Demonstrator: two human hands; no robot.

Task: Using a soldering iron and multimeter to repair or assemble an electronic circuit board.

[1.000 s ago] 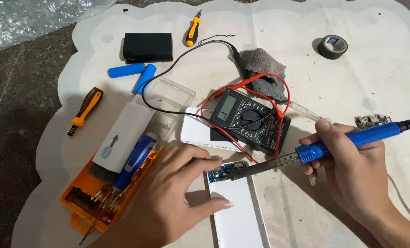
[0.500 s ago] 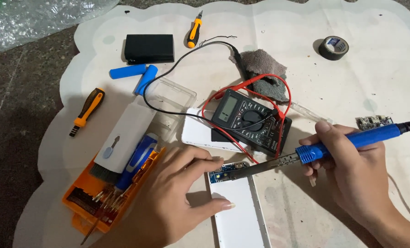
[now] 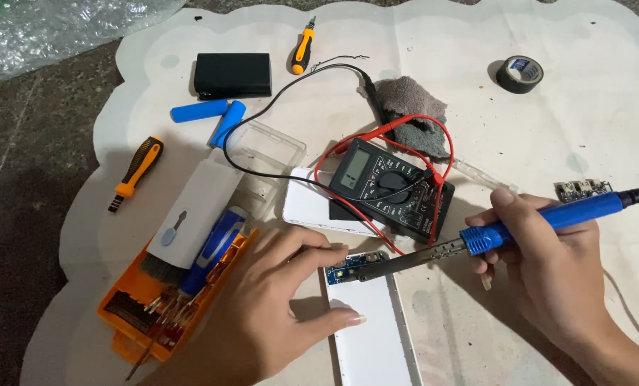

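Head view: the right hand has its grip closed round the blue handle of a soldering iron, whose dark metal tip lies on a small blue circuit board. That board sits at the top end of a long white case on the table. The left hand rests flat with loose, spread fingers — it grasps nothing, its index fingertip at the board's left edge and its thumb pressed on the white case.

Just beyond the board lies a black multimeter with a grey screen, its red and black leads looping round it, partly over a white flat box. Left of the left hand stands an orange tool tray holding a blue-handled driver and a white lid. Farther off — two blue cylindrical cells, a black rectangular box, two orange-and-black screwdrivers, a grey rag, a roll of black tape and another small circuit board.
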